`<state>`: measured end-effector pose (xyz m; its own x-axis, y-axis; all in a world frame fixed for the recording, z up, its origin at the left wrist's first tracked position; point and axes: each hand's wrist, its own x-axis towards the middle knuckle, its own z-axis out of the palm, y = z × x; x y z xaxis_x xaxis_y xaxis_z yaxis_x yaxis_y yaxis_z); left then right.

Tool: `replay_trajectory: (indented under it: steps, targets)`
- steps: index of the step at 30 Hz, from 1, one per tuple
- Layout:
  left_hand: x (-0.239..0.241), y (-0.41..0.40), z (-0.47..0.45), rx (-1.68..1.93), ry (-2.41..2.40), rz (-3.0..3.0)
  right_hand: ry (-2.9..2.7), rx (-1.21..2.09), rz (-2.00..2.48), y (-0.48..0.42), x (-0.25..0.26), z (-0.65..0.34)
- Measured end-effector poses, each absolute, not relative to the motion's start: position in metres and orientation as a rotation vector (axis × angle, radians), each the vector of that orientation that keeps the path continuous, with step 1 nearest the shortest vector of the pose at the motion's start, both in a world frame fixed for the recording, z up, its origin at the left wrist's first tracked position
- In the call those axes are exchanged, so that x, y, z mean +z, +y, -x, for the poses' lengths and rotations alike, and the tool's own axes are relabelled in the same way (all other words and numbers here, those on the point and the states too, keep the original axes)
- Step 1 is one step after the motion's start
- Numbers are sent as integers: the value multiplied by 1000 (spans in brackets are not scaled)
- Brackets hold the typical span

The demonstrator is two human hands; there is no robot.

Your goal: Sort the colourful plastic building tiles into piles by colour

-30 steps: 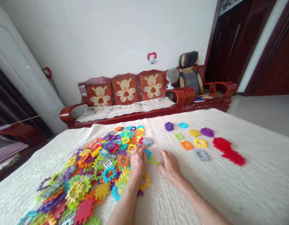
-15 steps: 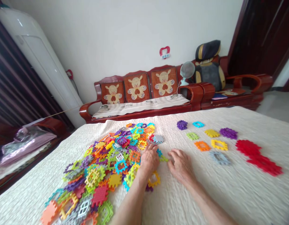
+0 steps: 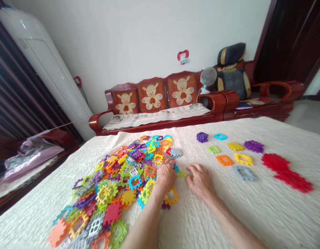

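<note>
A big heap of colourful plastic interlocking tiles (image 3: 118,183) lies on a cream quilted cover (image 3: 227,214). My left hand (image 3: 165,176) rests palm down at the heap's right edge, fingers bent over tiles near a small green tile (image 3: 181,174). My right hand (image 3: 200,180) lies flat beside it on the cover, fingers stretched toward the green tile. Nothing is seen held in either hand. To the right, single tiles are laid out apart: purple (image 3: 202,137), blue (image 3: 220,136), orange (image 3: 224,160), yellow (image 3: 243,158), grey (image 3: 243,173), and joined red tiles (image 3: 286,172).
A red wooden bench (image 3: 160,114) with bear-print cushions stands beyond the cover's far edge, with a small fan (image 3: 208,77) and a dark bag (image 3: 231,72) on it. A white standing air conditioner (image 3: 45,65) is at the left, dark doors at the right.
The view swung left a second ago, then held. My hands have stayed at the heap's right edge, the right one edging a little closer to the left.
</note>
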<state>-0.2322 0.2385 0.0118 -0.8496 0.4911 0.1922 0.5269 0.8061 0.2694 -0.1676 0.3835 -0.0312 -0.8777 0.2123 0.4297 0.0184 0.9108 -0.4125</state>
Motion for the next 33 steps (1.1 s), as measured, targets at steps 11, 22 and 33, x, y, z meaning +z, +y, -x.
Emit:
replay_trajectory:
  steps: [11, 22, 33]
  targets:
    - [20, 228, 240, -346, -3009, 542, -2599, 529, 167, 385, -35, 170]
    - [14, 223, 245, -311, -3013, 439, -2603, 530, 164, 386, -34, 170]
    - [32, 206, 250, -388, -2905, 360, -2612, 535, 157, 385, -32, 169]
